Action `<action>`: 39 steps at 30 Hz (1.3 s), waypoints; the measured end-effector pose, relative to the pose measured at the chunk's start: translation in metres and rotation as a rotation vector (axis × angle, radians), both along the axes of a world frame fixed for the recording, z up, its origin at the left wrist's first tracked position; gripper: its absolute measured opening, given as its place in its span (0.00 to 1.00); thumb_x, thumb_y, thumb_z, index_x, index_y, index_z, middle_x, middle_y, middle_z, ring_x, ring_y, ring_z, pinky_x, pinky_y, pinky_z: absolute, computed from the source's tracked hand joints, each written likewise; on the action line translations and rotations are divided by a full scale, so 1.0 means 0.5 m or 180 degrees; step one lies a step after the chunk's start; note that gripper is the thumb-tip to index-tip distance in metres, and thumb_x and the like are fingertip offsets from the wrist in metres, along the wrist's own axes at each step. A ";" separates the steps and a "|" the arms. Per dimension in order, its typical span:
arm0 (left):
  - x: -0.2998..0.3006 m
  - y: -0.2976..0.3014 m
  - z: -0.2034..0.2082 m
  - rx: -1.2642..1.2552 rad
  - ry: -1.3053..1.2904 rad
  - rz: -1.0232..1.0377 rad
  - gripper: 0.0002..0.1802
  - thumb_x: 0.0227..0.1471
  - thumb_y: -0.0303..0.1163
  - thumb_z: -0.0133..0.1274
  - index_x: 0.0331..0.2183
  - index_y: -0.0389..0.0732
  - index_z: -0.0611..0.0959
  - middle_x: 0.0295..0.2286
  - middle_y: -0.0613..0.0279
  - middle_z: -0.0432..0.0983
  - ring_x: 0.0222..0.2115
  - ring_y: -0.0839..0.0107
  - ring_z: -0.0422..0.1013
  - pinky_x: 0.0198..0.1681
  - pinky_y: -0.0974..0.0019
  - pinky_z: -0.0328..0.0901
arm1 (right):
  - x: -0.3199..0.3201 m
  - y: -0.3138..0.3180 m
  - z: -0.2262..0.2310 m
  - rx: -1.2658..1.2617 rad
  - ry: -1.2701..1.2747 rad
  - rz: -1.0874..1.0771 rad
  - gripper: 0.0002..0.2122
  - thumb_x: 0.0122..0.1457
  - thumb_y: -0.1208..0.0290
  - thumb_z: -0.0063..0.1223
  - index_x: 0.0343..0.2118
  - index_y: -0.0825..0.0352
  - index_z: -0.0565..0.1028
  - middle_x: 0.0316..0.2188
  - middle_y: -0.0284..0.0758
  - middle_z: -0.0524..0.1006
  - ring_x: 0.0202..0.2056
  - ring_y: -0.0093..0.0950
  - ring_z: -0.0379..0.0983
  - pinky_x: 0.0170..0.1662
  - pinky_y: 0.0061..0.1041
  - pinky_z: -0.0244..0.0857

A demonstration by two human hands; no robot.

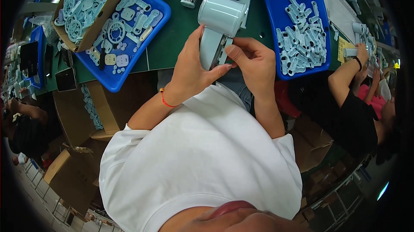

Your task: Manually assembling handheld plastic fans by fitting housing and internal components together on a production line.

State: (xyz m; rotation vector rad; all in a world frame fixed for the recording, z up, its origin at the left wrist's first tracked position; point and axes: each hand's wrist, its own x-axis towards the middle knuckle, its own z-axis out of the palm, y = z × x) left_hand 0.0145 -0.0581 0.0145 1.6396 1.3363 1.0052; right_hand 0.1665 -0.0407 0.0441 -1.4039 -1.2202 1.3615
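Seemingly for steadiness, the handle is gripped by the left hand; what is pinched by the right hand cannot be told

Got this glossy pale blue gadget right in front of me, slightly tilted, fat cylinder head facing away, handle toward me, its right side open, innards showing.
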 end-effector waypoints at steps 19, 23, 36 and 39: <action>0.006 0.012 0.002 -0.0319 -0.0099 0.0082 0.42 0.35 0.33 0.60 0.51 0.30 0.59 0.40 0.44 0.69 0.38 0.54 0.70 0.40 0.61 0.65 | -0.010 0.003 -0.004 0.0504 -0.0850 0.0079 0.10 0.51 0.72 0.57 0.31 0.74 0.75 0.21 0.36 0.76 0.22 0.20 0.73 0.26 0.18 0.69; 0.008 0.012 0.009 -0.0429 -0.0148 0.0056 0.42 0.36 0.33 0.60 0.51 0.30 0.59 0.40 0.44 0.69 0.38 0.54 0.70 0.40 0.61 0.65 | -0.007 0.004 -0.003 0.0427 -0.0847 0.0149 0.10 0.51 0.71 0.57 0.30 0.74 0.74 0.20 0.36 0.76 0.22 0.20 0.74 0.26 0.18 0.68; 0.003 0.013 0.011 -0.0112 0.0637 0.0029 0.42 0.34 0.30 0.59 0.50 0.28 0.58 0.33 0.40 0.71 0.26 0.49 0.73 0.29 0.58 0.69 | -0.007 0.000 0.001 0.0642 -0.1006 0.0312 0.10 0.51 0.71 0.56 0.31 0.74 0.75 0.20 0.37 0.77 0.23 0.22 0.74 0.28 0.18 0.66; 0.002 0.012 0.012 -0.0208 0.0476 0.0069 0.41 0.35 0.30 0.59 0.49 0.28 0.58 0.32 0.41 0.71 0.27 0.50 0.73 0.29 0.58 0.69 | -0.009 0.003 0.008 0.0647 -0.1311 0.0404 0.10 0.50 0.70 0.57 0.31 0.74 0.76 0.20 0.37 0.77 0.23 0.22 0.74 0.28 0.18 0.66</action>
